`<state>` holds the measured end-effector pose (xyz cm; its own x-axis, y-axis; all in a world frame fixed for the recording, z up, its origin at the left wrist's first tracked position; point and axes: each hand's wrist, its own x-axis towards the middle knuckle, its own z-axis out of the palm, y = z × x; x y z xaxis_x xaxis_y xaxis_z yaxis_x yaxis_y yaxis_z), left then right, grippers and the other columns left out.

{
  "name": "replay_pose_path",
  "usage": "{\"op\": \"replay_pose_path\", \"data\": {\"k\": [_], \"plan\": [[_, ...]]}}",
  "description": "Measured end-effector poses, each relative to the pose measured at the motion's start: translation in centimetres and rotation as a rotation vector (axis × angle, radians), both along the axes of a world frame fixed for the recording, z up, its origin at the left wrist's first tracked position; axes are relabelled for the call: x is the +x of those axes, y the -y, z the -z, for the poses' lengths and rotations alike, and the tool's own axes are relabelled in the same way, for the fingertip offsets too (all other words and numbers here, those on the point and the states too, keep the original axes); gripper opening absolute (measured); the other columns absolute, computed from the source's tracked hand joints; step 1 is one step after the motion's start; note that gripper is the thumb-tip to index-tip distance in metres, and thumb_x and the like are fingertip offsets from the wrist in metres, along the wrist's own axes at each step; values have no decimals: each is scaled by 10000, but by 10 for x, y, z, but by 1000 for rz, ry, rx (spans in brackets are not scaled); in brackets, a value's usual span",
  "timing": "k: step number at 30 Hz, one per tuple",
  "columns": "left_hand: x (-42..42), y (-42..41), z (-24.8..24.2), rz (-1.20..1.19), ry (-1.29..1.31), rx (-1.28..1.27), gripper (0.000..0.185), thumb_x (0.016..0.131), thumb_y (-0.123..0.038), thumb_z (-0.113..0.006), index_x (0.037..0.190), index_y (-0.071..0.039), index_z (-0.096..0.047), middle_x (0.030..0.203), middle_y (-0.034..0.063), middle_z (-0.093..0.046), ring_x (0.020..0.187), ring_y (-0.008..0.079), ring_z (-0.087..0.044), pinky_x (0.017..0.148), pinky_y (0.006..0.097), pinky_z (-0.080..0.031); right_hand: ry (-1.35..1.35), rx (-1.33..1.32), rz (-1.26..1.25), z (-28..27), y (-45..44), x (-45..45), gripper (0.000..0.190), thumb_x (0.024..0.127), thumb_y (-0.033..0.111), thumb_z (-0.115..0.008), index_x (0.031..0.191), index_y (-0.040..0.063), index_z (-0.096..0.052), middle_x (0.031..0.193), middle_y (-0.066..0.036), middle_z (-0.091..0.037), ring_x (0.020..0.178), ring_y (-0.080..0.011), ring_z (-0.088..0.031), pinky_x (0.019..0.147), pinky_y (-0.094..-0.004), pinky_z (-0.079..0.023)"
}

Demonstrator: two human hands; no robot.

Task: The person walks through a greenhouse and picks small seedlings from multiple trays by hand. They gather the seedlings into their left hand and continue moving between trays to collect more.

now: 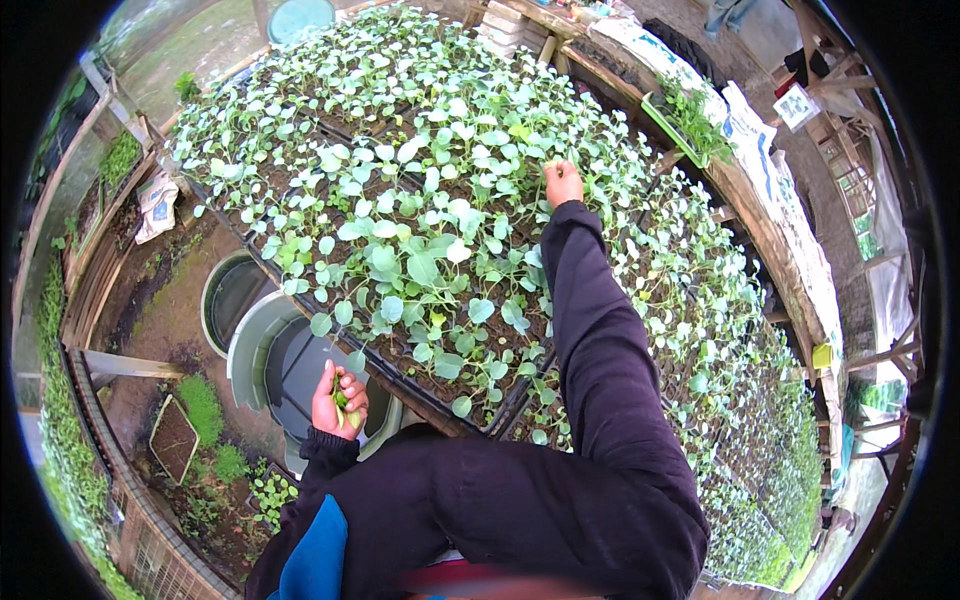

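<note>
Trays of leafy green seedlings (420,262) in dark soil fill the bench before me. My right hand (564,182) reaches out over the middle of the seedlings, its fingers pinched together among the leaves; a bit of yellowish leaf seems to show at the fingertips, but the grip is too small to make out. Near the bench's front edge, at the left, my left hand (341,401) is curled around several plucked green and yellowish leaves (342,405).
Below the bench at left stand water-filled round tubs (289,367). A wooden shelf (765,247) with white sacks and a green planter (675,131) runs along the right. A tray of soil (175,439) lies at lower left. Part of a person in jeans (727,13) shows at top right.
</note>
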<state>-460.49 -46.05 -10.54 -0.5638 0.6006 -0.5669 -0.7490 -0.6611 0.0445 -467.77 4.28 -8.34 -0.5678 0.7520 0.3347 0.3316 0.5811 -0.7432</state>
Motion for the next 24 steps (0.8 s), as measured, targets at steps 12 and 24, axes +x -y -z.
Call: {"op": "replay_pose_path", "data": {"k": [12,24], "plan": [[1,-1,-5,40,-61,57,273,906,-300,-469,786,-60,-517,645,28,-461,526,109,-415,380,208,-336,-237,181,-95,-35,56,15,125,772,146,-606,890,126,-642,839,-61,-651,719,-155,-597,673,-279,-465],[-1,0,-3,26,-13,44,272,908,-305,-460,769,-75,-504,630,24,-451,512,116,-417,376,214,-341,592,355,-36,-1,68,11,187,750,267,-607,897,167,-664,927,-74,-625,857,-252,-602,754,-364,-472]]}}
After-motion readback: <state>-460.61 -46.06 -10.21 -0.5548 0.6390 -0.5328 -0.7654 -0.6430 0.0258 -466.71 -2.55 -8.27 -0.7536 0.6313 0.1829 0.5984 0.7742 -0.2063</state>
